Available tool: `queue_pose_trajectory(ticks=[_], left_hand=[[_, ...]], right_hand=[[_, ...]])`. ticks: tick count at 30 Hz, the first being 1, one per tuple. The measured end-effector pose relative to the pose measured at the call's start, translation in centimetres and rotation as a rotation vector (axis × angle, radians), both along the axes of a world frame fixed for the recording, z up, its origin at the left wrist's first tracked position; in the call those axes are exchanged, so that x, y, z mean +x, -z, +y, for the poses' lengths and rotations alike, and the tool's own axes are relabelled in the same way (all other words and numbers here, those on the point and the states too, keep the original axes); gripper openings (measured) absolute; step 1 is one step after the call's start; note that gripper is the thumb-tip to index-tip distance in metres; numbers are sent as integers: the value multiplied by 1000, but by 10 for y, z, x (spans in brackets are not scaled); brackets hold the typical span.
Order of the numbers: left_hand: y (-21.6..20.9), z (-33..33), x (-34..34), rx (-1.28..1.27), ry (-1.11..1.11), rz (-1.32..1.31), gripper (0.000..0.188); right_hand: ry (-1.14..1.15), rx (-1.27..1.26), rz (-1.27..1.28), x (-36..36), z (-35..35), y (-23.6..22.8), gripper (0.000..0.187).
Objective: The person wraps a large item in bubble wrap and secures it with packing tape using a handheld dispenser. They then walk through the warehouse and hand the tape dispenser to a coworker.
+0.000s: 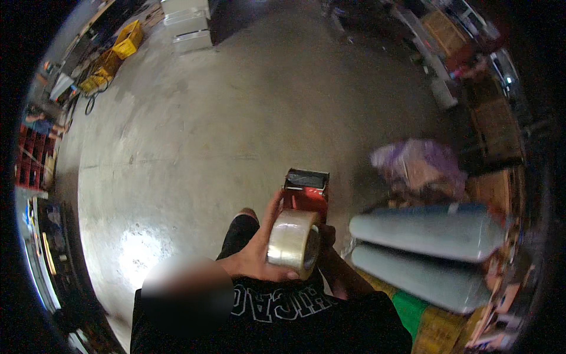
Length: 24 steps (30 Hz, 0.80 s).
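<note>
A red tape dispenser [305, 202] with a dark roller head is held up in front of my chest. On it sits a wide roll of clear packing tape [287, 239], its core facing right. My left hand [256, 252] grips the roll from the left, the thumb under it and a finger stretched up along the dispenser's side. In shadow at the right side is my right hand [328, 239], closed against the dispenser; most of its fingers and the handle are hidden.
Two long pale wrapped rolls [427, 233] lie at the right, with a crumpled purple plastic bag [418, 165] beyond them. Yellow crates [128, 40] stand far left, and pale stacked boxes [188, 26] at the back. A red rack [35, 154] lines the left edge. My foot [246, 213] shows below.
</note>
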<state>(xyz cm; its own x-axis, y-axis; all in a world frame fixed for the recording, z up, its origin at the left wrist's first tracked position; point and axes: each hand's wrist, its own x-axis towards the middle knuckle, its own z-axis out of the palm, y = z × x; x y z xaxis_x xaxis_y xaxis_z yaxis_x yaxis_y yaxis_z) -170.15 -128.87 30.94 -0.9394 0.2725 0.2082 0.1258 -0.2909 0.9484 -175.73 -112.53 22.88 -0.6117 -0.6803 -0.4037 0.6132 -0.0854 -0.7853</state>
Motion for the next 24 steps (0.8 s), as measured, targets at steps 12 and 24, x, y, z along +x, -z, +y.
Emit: queue_pose_trajectory(ticks=[12,24], left_hand=[[33,-175,-398,246,-283,-100,148],[42,-289,-876,-75,155,40,148]], right_hand=[[-69,154,37,-446,-146,31,40],[150,-81,55,-859,-245,25,64]])
